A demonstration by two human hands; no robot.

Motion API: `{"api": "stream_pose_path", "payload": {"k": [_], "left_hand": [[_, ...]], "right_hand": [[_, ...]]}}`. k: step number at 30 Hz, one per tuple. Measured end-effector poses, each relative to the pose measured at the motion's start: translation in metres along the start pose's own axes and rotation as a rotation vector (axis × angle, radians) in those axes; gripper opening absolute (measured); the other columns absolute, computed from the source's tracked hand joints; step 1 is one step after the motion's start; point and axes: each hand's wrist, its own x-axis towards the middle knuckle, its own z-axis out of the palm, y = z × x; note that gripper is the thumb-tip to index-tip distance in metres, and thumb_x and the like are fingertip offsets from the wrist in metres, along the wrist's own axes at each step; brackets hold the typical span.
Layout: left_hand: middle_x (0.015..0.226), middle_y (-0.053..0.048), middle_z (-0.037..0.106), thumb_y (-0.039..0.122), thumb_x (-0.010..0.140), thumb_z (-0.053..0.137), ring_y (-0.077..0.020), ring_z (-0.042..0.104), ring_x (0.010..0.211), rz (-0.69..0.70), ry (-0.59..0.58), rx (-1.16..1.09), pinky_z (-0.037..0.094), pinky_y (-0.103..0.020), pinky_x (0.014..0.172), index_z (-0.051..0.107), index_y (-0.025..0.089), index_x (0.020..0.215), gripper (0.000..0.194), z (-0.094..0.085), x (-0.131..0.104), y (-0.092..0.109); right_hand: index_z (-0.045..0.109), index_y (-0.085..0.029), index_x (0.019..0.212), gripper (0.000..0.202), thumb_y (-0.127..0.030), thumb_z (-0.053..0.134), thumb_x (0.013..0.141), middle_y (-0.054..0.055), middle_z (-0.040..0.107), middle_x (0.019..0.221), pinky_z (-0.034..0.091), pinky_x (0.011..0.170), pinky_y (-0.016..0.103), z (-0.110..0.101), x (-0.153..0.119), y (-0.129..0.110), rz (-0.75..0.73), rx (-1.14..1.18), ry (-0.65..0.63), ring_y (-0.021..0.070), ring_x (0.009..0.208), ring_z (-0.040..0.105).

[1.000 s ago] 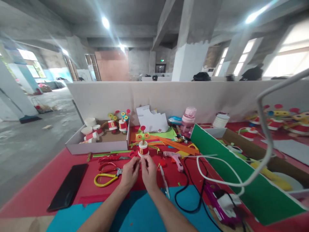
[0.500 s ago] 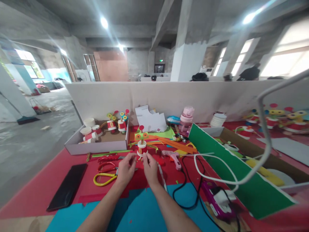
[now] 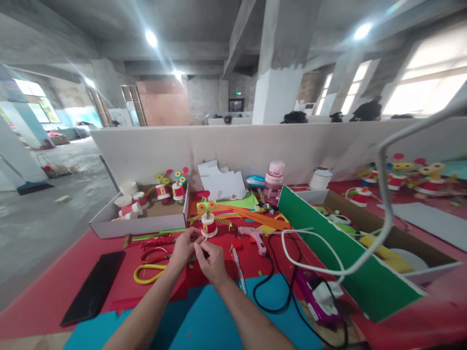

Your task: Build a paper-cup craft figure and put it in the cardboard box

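While the red surface [image 3: 73, 265] spreads beneath everything, a green-sided box [image 3: 372, 287] stands at three o'clock from the hands and a white tray [image 3: 138, 227] at ten. The left hand [image 3: 185, 247] and right hand [image 3: 212, 262] nearly meet, fingertips narrow; whether they pinch something small, one cannot tell. Just beyond, toward one o'clock, the cup figure [image 3: 208, 226] stands upright.
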Motion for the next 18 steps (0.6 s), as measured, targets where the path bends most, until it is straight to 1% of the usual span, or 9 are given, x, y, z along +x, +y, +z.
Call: {"api": "stream_pose_path", "payload": {"k": [2, 4, 6, 8, 10, 12, 14, 16, 18], "left_hand": [[0.058, 0.001, 0.061, 0.04, 0.075, 0.055, -0.0149, 0.056, 0.057, -0.003, 0.03, 0.075, 0.041, -0.024, 0.056, 0.057, 0.017, 0.064, 0.025, 0.001, -0.007, -0.002], [0.057, 0.001, 0.06, 0.041, 0.078, 0.052, -0.015, 0.056, 0.057, -0.005, 0.067, 0.156, 0.04, -0.024, 0.056, 0.057, 0.018, 0.062, 0.028, -0.004, -0.014, -0.002], [0.068, -0.001, 0.066, 0.037, 0.077, 0.052, -0.0163, 0.06, 0.065, 0.023, 0.061, 0.219, 0.044, -0.025, 0.063, 0.063, 0.018, 0.073, 0.023, -0.017, -0.02, -0.002], [0.08, -0.003, 0.07, 0.033, 0.077, 0.052, -0.0177, 0.062, 0.074, 0.052, 0.0, 0.304, 0.046, -0.026, 0.07, 0.066, 0.019, 0.084, 0.021, -0.033, -0.025, -0.003], [0.087, -0.005, 0.071, 0.03, 0.078, 0.051, -0.0195, 0.063, 0.081, 0.061, -0.04, 0.438, 0.046, -0.028, 0.074, 0.066, 0.019, 0.087, 0.021, -0.05, -0.031, -0.006], [0.092, -0.006, 0.07, 0.029, 0.08, 0.05, -0.0218, 0.062, 0.087, 0.065, -0.046, 0.585, 0.045, -0.031, 0.078, 0.067, 0.02, 0.087, 0.02, -0.065, -0.038, -0.011], [0.094, -0.008, 0.07, 0.029, 0.082, 0.051, -0.0236, 0.06, 0.093, 0.076, -0.078, 0.692, 0.044, -0.033, 0.082, 0.068, 0.02, 0.09, 0.02, -0.074, -0.047, -0.017], [0.097, -0.007, 0.069, 0.031, 0.082, 0.056, -0.0246, 0.058, 0.096, 0.104, -0.148, 0.749, 0.044, -0.034, 0.085, 0.068, 0.021, 0.096, 0.021, -0.076, -0.057, -0.021], [0.107, -0.007, 0.068, 0.03, 0.082, 0.059, -0.0253, 0.055, 0.101, 0.152, -0.183, 0.781, 0.043, -0.035, 0.088, 0.066, 0.023, 0.108, 0.028, -0.072, -0.065, -0.023]], "right_hand": [[0.037, -0.02, 0.057, 0.035, -0.03, 0.045, 0.09, -0.003, 0.039, 0.055, 0.029, 0.052, 0.023, -0.001, -0.001, -0.004, -0.009, 0.014, -0.046, 0.01, 0.052, 0.039], [0.039, -0.02, 0.058, 0.032, -0.03, 0.047, 0.088, -0.003, 0.042, 0.055, 0.029, 0.052, 0.023, 0.0, -0.004, -0.007, -0.038, 0.028, -0.142, 0.01, 0.052, 0.039], [0.041, -0.02, 0.058, 0.03, -0.029, 0.05, 0.085, -0.004, 0.044, 0.056, 0.029, 0.051, 0.023, 0.002, -0.007, -0.01, -0.08, 0.046, -0.273, 0.0097, 0.052, 0.04], [0.043, -0.02, 0.058, 0.028, -0.028, 0.053, 0.082, -0.004, 0.045, 0.057, 0.03, 0.051, 0.022, 0.006, -0.009, -0.012, -0.113, 0.067, -0.379, 0.0094, 0.053, 0.042], [0.047, -0.02, 0.059, 0.025, -0.029, 0.056, 0.081, -0.004, 0.047, 0.057, 0.03, 0.05, 0.021, 0.008, -0.009, -0.012, -0.118, 0.083, -0.418, 0.0092, 0.053, 0.042], [0.049, -0.02, 0.059, 0.027, -0.03, 0.055, 0.083, -0.004, 0.047, 0.056, 0.028, 0.049, 0.021, 0.008, -0.007, -0.01, -0.082, 0.082, -0.358, 0.0091, 0.053, 0.042], [0.048, -0.02, 0.058, 0.032, -0.032, 0.05, 0.087, -0.004, 0.044, 0.055, 0.027, 0.049, 0.022, 0.006, -0.003, -0.006, 0.006, 0.069, -0.197, 0.0093, 0.052, 0.04], [0.047, -0.02, 0.058, 0.036, -0.035, 0.048, 0.09, -0.005, 0.04, 0.054, 0.027, 0.05, 0.023, 0.002, 0.001, -0.001, 0.108, 0.062, -0.008, 0.0099, 0.052, 0.038], [0.047, -0.02, 0.06, 0.035, -0.038, 0.047, 0.09, -0.004, 0.041, 0.055, 0.028, 0.051, 0.024, -0.001, 0.005, 0.004, 0.169, 0.07, 0.098, 0.0107, 0.053, 0.038]]}}
